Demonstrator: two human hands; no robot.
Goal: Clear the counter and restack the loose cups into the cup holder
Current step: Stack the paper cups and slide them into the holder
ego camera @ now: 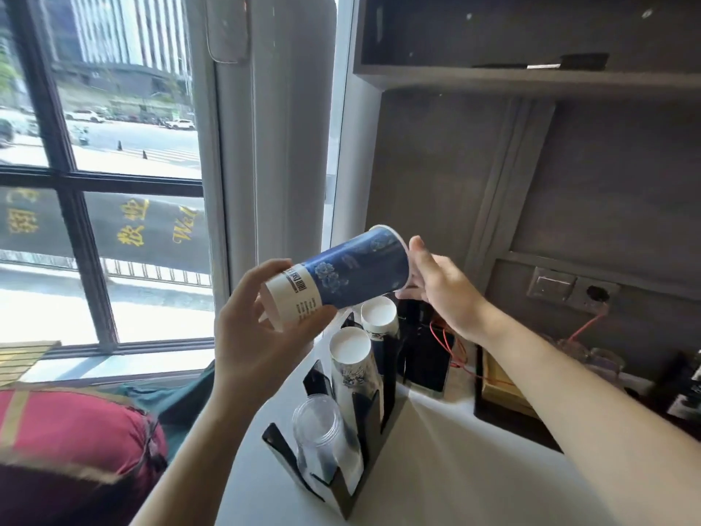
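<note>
A tall blue and white paper cup lies almost on its side in the air above the black cup holder. My left hand grips its white base end. My right hand holds the rim end. In the holder stand a stack of clear plastic cups at the front, a stack of white paper cups in the middle and another white stack at the back, all upside down.
The holder stands on a white counter by a large window. A black device with red wires and a dark tray sit behind it. A wall socket and a shelf are above.
</note>
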